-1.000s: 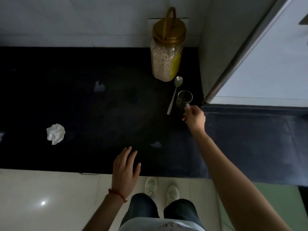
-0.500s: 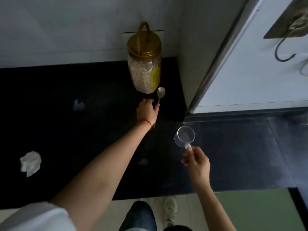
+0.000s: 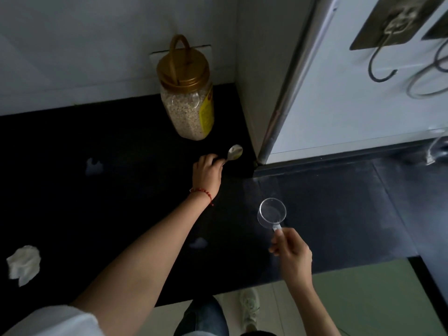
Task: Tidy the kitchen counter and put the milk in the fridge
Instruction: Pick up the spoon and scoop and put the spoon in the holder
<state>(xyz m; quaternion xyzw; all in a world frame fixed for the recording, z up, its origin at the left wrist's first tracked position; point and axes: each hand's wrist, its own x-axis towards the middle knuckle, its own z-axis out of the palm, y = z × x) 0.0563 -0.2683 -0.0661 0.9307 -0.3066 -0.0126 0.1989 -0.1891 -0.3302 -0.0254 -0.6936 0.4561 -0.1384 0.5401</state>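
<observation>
My left hand [image 3: 207, 172] reaches across the black counter [image 3: 72, 202] and closes on the handle of a metal spoon [image 3: 234, 152], whose bowl shows just past my fingers. My right hand [image 3: 292, 254] holds a small clear plastic cup [image 3: 272, 213] by its handle, lifted above the counter with its mouth facing up at me. A clear jar of grain [image 3: 188, 103] with a gold lid and handle stands at the back by the wall, just behind the spoon. No milk is in view.
A crumpled white tissue [image 3: 24, 264] lies at the counter's left. Small white scraps [image 3: 93, 166] [image 3: 198, 243] lie on the dark top. A white panel with a metal edge [image 3: 286, 98] rises on the right, with wall hooks [image 3: 385, 44] on it.
My right hand lifted the clear cup off the counter and drew it toward me. My left hand went from the counter's front edge to the spoon and closed on its handle.
</observation>
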